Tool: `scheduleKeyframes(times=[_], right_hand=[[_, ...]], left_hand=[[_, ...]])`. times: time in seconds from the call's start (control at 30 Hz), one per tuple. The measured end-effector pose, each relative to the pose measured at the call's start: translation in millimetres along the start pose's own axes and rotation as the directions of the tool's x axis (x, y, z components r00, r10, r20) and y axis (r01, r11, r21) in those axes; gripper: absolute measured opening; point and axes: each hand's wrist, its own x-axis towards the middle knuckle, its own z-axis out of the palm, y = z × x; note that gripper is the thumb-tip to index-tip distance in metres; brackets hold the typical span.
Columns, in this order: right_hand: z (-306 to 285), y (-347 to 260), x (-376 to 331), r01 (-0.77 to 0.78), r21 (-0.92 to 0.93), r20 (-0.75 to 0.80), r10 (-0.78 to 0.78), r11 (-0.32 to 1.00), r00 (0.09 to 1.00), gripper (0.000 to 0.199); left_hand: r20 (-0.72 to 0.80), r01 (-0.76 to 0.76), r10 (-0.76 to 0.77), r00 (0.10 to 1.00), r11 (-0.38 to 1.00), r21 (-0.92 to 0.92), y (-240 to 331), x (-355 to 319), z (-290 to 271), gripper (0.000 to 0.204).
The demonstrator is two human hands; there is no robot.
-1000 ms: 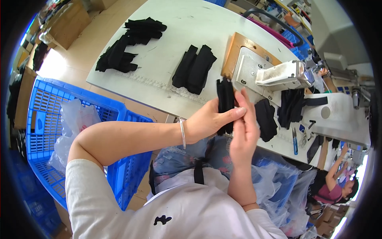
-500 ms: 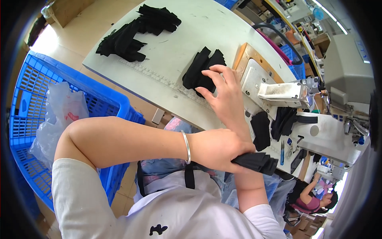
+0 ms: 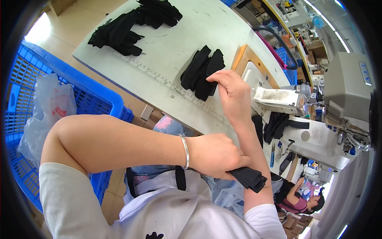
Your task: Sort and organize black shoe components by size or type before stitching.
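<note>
My left hand (image 3: 215, 155), with a silver bangle at its wrist, is closed around a bundle of black fabric strips (image 3: 250, 179). The strips stick out past its fingers, across my right forearm. Farther out over the white table (image 3: 163, 51), my right hand (image 3: 234, 93) is closed, thumb and forefinger together at the edge of a black fabric piece (image 3: 216, 63). That piece lies on the right side of a small pile of black fabric pieces (image 3: 195, 71). Its other fingers are curled in, and the palm is hidden.
A larger black fabric heap (image 3: 119, 34) lies at the table's far left, near a printed ruler (image 3: 147, 73). On the right are a sewing machine (image 3: 346, 87), more black pieces (image 3: 276, 125) and blue snips (image 3: 272, 155). A blue crate (image 3: 115, 103) stands left; a person (image 3: 296, 199) sits beyond.
My right hand has gone from spread fingers to a pinch at the fabric pile. My left hand, still holding its bundle, has shifted slightly left and down in view.
</note>
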Motion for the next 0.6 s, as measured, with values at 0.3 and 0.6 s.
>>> scheduleKeyframes(times=[0.3, 0.6], right_hand=[[1, -2, -7, 0.08, -0.136, 0.058, -0.072, 0.987, 0.996, 0.016], [1, 3, -6, 0.137, -0.166, 0.109, -0.119, 0.977, 0.987, 0.021]], left_hand=[[0.008, 0.026, -0.026, 1.0, 1.0, 0.01, -2, 1, -2, 0.03], [0.029, 0.068, -0.068, 0.997, 0.998, 0.011, -2, 2, -4, 0.031]])
